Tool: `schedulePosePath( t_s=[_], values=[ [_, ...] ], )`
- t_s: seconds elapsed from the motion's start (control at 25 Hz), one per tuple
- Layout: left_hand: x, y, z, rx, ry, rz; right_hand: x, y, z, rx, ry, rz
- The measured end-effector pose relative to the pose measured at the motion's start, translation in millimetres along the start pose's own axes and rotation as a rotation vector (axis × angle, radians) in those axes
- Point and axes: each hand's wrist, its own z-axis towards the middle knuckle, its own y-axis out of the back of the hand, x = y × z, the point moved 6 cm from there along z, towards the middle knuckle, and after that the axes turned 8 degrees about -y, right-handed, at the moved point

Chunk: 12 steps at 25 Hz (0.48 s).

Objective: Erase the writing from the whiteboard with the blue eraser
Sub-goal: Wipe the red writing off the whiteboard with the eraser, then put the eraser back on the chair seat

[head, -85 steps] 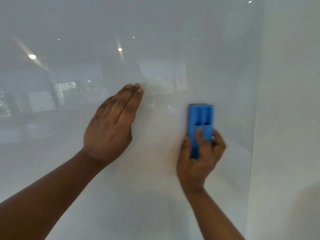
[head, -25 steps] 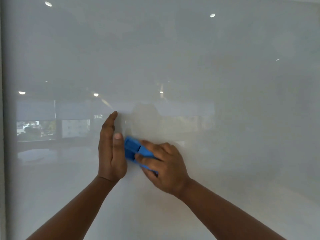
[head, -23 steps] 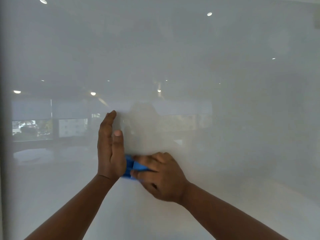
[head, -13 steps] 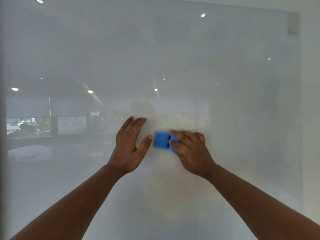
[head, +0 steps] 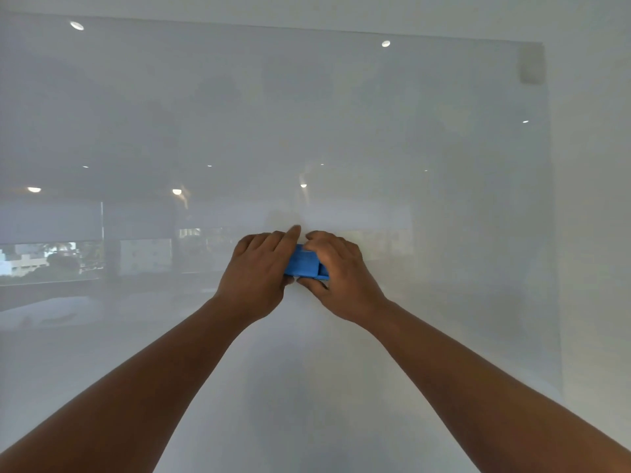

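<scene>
Sideways, blue eraser [head: 305, 263] lies between left hand [head: 256, 272], right hand [head: 341, 274].

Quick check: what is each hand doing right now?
Left hand: fingers curled, touching the left end of the blue eraser; a real grip cannot be told.
Right hand: closed on the blue eraser.

no text, label, brand, number or sign can be read anywhere. the whiteboard [head: 375, 114] carries no legible writing; its glossy face shows only reflected ceiling lights and windows toward 9 o'clock. the blue eraser [head: 305, 262] at the centre shows no readable marking on the part left visible between the two hands.
</scene>
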Motion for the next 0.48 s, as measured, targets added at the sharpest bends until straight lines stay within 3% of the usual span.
schedulePosePath(
  t_s=[0.2,0.48],
  values=[
    [-36.9,-17.0,3.0,0.012,-0.137,-0.084,-28.6,21.9,-42.9,-0.108,-0.069,-0.272],
    [-158.0,-83.2,-0.6,0.035,-0.345,-0.222,-88.7,76.6,-161.7,-0.036,-0.264,-0.463]
  ],
)
